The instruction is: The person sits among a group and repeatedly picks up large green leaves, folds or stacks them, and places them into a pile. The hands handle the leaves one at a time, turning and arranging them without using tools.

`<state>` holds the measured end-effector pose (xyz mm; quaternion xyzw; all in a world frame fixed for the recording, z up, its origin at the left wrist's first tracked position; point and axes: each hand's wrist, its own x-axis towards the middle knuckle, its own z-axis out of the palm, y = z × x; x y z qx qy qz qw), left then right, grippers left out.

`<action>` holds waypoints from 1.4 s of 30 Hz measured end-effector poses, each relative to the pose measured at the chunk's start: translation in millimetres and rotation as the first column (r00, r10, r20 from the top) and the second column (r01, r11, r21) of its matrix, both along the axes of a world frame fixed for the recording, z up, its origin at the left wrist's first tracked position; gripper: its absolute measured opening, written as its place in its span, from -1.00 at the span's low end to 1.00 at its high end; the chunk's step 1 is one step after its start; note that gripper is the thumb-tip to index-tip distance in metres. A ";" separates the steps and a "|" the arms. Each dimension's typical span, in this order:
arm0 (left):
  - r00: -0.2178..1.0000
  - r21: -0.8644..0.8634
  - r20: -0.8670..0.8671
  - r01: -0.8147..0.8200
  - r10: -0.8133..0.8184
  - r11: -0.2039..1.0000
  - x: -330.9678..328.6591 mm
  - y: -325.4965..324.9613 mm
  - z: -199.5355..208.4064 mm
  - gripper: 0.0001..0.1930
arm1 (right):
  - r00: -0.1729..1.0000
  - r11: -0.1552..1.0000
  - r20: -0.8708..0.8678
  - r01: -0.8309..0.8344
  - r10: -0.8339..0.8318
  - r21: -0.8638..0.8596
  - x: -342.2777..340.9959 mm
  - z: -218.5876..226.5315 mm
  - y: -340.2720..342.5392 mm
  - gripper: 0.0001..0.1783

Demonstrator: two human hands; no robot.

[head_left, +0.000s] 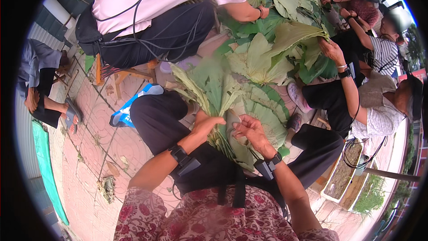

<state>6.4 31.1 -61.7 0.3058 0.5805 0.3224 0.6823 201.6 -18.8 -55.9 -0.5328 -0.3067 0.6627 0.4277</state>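
Observation:
My left hand [207, 124] is closed round a gathered bunch of large lotus leaves [216, 90], which fan out above it; the lower ends hang over my lap. Just to its right, my right hand [253, 133] is closed in a pinch at the edge of a folded, pale green leaf [241, 150] beside the bunch. Exactly what lies between the right fingertips is partly hidden. Both wrists carry dark bands with small boxes. Beyond my hands spreads a big pile of overlapping lotus leaves [262, 62], some dull and pale, others darker green.
A person in a pale pink shirt [151, 4] sits on a wooden stool [129, 75] ahead. At the right, another person [379, 107] holds up a leaf [294, 36]; more people sit beyond. A blue and white bag [133, 105] lies on the paving. Planter boxes [347, 174] stand lower right.

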 end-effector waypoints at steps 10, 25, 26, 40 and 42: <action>0.998 -0.026 0.046 -0.049 0.051 0.998 11.9 12.2 -11.6 -0.62 | 0.093 0.896 0.994 -0.434 -0.062 0.097 109.9 60.0 94.2 -0.71; 0.994 0.030 -0.106 -0.018 0.021 0.999 14.6 -0.7 -26.6 -0.45 | 0.464 0.904 0.873 -0.293 -0.151 0.312 182.0 -51.3 220.6 -0.72; 0.996 -0.005 -0.091 -0.007 0.006 1.000 12.9 4.9 -12.8 -0.45 | 0.545 0.905 0.823 -0.252 -0.158 0.341 182.7 -51.0 235.3 -0.71; 0.998 -0.065 0.008 0.069 -0.068 0.996 8.5 18.3 19.6 -0.49 | 0.312 0.804 0.900 -0.423 -0.304 0.417 143.4 -129.2 299.2 -0.76; 0.996 -0.040 -0.076 0.039 -0.042 0.998 11.7 18.6 15.6 -0.40 | 0.323 0.847 0.915 -0.390 -0.242 0.361 169.3 -176.7 297.6 -0.61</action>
